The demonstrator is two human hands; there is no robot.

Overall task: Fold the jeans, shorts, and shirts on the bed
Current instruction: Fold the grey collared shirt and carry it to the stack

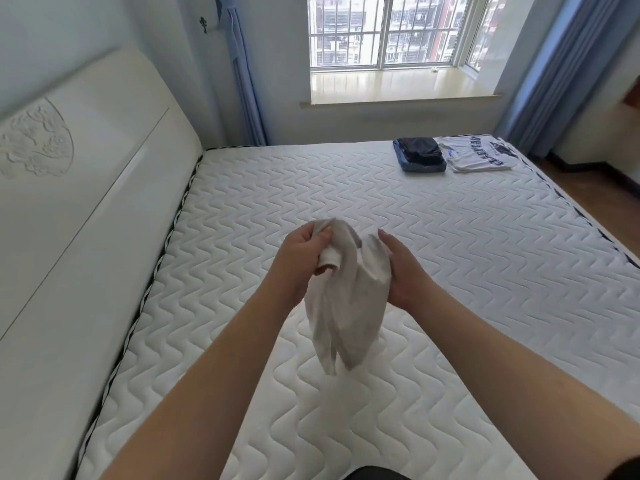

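The pale grey garment (346, 299) is bunched and a little motion-blurred, so its type is hard to make out; it may be a shirt, since a rolled hem or cuff shows near the top. It hangs in the air above the middle of the bed (450, 271), drooping in soft limp folds to a loose point at the bottom, not touching the mattress. The left hand (304, 258) grips its upper edge with curled fingers, cloth poking out above the knuckles. The right hand (403, 268) holds the other side, its fingers mostly hidden behind the fabric, thumb on top. A dark shape at the bottom edge is cut off.

The mattress is white, quilted in a wavy stitched pattern, with dark striped piping along its edge. At the far right corner lie two folded things just beside each other: a dark blue pile (418, 154), square and compact, and a white shirt (478, 154) with dark curved lettering. A glossy cream headboard (86, 202) with a carved relief runs along the left.
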